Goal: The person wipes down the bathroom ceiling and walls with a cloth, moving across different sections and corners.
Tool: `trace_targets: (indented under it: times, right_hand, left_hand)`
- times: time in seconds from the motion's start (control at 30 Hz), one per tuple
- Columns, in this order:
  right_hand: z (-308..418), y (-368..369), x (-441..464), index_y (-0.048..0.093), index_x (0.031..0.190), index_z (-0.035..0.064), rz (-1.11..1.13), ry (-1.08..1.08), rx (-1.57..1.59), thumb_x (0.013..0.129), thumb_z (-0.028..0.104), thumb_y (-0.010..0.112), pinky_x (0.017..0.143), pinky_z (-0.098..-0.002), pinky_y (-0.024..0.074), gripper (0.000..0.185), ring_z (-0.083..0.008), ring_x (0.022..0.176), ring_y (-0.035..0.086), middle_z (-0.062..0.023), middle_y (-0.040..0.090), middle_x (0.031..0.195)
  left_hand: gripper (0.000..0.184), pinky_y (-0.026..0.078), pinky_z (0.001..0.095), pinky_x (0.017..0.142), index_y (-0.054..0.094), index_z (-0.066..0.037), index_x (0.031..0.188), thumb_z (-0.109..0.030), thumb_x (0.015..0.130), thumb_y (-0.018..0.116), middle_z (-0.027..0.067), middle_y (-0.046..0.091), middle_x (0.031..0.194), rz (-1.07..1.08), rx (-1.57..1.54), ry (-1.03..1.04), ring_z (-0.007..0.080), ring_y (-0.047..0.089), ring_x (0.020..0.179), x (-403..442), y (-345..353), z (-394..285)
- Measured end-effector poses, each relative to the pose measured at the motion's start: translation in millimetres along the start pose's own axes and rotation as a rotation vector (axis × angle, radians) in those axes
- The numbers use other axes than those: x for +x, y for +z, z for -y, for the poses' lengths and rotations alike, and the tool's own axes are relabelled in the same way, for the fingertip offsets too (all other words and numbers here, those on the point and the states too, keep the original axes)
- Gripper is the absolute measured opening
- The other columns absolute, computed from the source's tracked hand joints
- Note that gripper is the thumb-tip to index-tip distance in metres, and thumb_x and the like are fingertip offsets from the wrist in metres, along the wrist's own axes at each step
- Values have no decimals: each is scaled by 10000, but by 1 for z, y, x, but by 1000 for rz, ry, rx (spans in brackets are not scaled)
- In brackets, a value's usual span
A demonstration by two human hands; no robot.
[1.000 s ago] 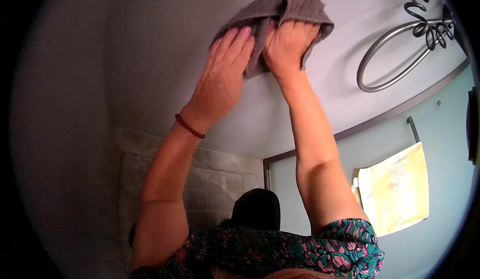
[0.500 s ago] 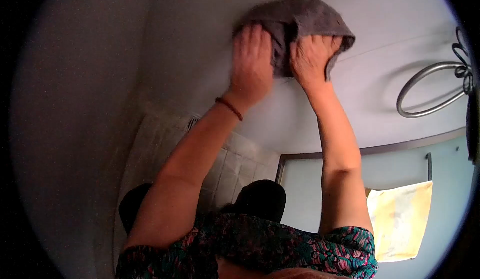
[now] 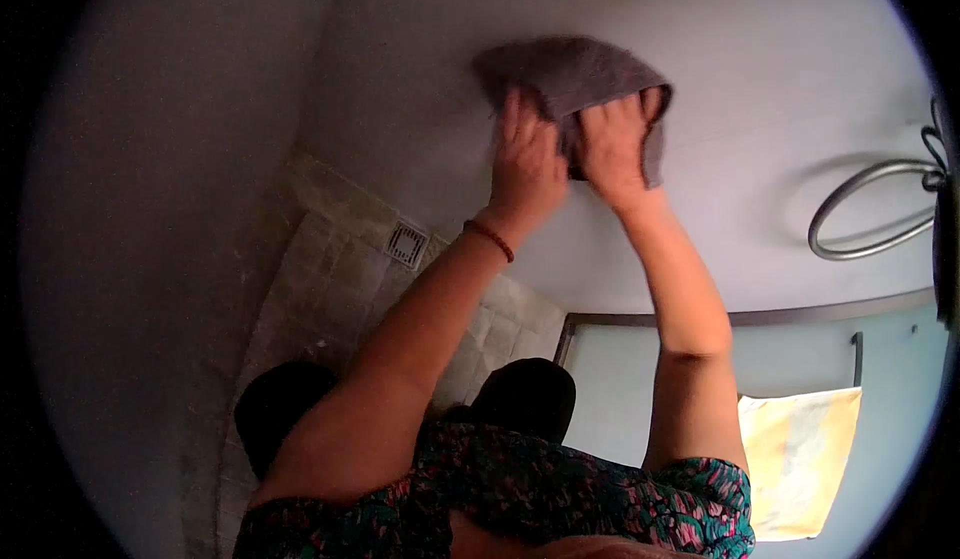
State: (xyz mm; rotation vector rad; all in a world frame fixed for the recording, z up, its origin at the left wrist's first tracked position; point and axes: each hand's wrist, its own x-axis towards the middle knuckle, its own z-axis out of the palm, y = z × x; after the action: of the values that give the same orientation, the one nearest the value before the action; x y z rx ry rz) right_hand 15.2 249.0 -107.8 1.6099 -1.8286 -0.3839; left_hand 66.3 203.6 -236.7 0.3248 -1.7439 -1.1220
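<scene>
A grey-brown cloth (image 3: 580, 67) lies bunched and folded against the pale wall (image 3: 740, 89), in the upper middle of the head view. My left hand (image 3: 528, 164), with a beaded bracelet at the wrist, presses its left part, fingers stretched upward and the tips against the fabric. On the right part, my right hand (image 3: 613, 149) holds the cloth, its fingertips partly tucked under a fold. Both palms face the wall and the hands are close side by side. What lies beneath the fabric is hidden.
A curved metal ring holder (image 3: 870, 249) projects from the wall at right. Below are a tiled floor (image 3: 335, 269) and a square drain grate (image 3: 407, 246). At lower right, a yellowish towel (image 3: 800, 459) hangs on a frosted glass door (image 3: 615, 379).
Both hands and the cloth have shifted downward in view, the left hand also rightward, nearer the right. The cloth's right edge has drawn in leftward. More floor and the whole drain grate now show.
</scene>
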Motion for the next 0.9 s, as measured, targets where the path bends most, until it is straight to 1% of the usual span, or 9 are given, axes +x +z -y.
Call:
trace_targets:
  times: [0.13,0.23,0.43,0.5,0.6,0.67,0.7,0.77,0.9]
  right_hand:
    - [6,5,28,580,1078,77,10,-63,-85,750,144,546,942,-488,285,337,-330,1086,464,-125,550,1114]
    - [23,32,64,604,995,79,-4,-72,-45,766,163,524,929,-489,323,256,-334,1053,478,-130,571,1044]
    - [103,141,96,601,1029,46,-96,-164,113,778,141,482,1013,-521,251,294,-361,1111,436,-161,549,1071]
    - [121,150,71,597,1034,39,-73,-64,442,784,135,481,1029,-505,251,292,-352,1124,435,-160,545,1092]
    - [126,112,50,586,1053,27,133,51,755,803,126,473,1038,-474,266,291,-335,1148,434,-155,537,1134]
    - [117,96,31,580,1065,24,301,54,748,816,122,465,1032,-460,282,291,-327,1159,433,-152,534,1154]
    - [111,98,14,571,1073,20,312,-9,600,820,103,457,1026,-469,284,289,-330,1163,429,-149,532,1160]
    - [96,124,-23,577,1067,43,193,-23,451,845,139,447,994,-468,314,275,-345,1138,442,-162,546,1141]
    - [37,83,2,561,1072,65,79,161,21,802,252,526,936,-549,276,330,-356,991,478,-156,576,993]
  left_hand:
    - [467,174,525,1082,417,119,1181,-15,755,553,306,324,1313,4,-10,86,473,259,1269,26,-24,16]
    - [510,197,515,1072,372,108,1229,-19,772,559,284,312,1333,-317,149,-97,428,289,1264,43,-24,61]
    - [760,254,445,1050,207,60,1332,-180,779,669,245,317,1323,-242,-418,-344,384,313,1235,30,-43,122]
    - [785,294,406,1018,251,32,1300,-290,752,710,213,346,1292,-310,199,-358,355,362,1191,-3,-39,113]
    - [725,327,410,975,295,3,1271,-313,756,697,189,379,1265,-217,-215,-642,324,414,1129,-38,-7,120]
    - [582,362,413,928,357,9,1236,-280,811,631,194,413,1245,52,798,-328,310,451,1083,-67,29,138]
    - [582,362,413,928,357,9,1236,-280,811,631,194,413,1245,53,801,-327,310,451,1083,-65,25,129]
    - [500,334,445,948,387,26,1227,-236,844,575,224,390,1264,-123,-377,-809,330,428,1098,-48,0,99]
    - [487,185,560,1046,408,30,1237,-194,828,549,263,354,1279,-348,-14,-135,467,286,1216,26,-9,73]
